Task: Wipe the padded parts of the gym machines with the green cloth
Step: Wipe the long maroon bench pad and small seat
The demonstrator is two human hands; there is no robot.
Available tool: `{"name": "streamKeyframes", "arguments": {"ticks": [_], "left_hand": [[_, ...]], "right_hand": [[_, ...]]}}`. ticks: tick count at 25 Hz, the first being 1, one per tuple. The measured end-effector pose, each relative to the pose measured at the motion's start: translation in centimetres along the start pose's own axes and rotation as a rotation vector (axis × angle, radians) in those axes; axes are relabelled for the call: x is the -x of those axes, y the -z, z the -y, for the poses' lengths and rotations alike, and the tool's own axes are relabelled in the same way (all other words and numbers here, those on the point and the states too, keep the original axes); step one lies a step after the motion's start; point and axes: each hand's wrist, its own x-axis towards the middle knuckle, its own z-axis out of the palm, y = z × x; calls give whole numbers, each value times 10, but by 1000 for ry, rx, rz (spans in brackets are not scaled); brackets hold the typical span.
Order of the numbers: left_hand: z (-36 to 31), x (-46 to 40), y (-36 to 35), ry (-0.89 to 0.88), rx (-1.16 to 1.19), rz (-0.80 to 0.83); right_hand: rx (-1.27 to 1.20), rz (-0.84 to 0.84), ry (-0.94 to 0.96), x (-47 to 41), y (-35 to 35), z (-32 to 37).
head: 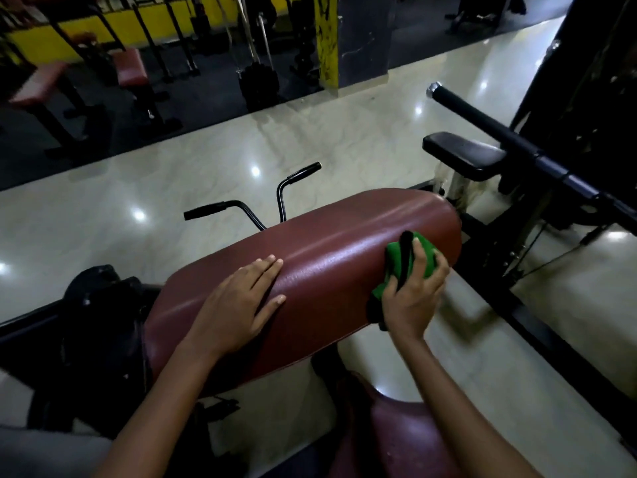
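Wiping away on the big maroon pad (310, 270) in the head view, the only view we're getting. The right hand (410, 298) is sitting at about 4 o'clock in the frame, its grip curled around the bunched green cloth (413, 260), thumb and fingers pinching it with a dark strip of the cloth poking up between them. It's pressing the cloth against the pad's near face, close to the rounded right end.

The left hand (241, 305) is lying flat on the pad at around 7 o'clock, fingers straight and relaxed, holding nothing, just bracing.

The bit that matters: the pad's long axis is running from 8 o'clock up to 2 o'clock, and nearly all of the surface is lying toward 9 o'clock from the cloth, between the two hands and beyond. So I'm guessing the next stroke needs to travel left along that axis, and the right hand is the one placed for it.

Other stuff: black handlebars (262, 205) are sticking up behind the pad at 11 o'clock, a black seat pad (462, 155) is sitting at 2 o'clock, and another maroon pad (406, 439) is showing at 5 o'clock, looking like it's waiting its turn. No containers anywhere that I'm seeing.
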Motion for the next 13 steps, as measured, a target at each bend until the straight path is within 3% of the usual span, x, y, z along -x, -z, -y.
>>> {"name": "streamKeyframes", "arguments": {"ticks": [4, 9, 13], "left_hand": [[22, 28, 6, 34, 53, -19], [31, 36, 8, 3, 55, -20], [42, 43, 7, 2, 92, -19]], "right_hand": [[-49, -113, -219, -3, -5, 17], [-15, 58, 67, 57, -12, 33], [-64, -73, -181, 40, -14, 45]]}}
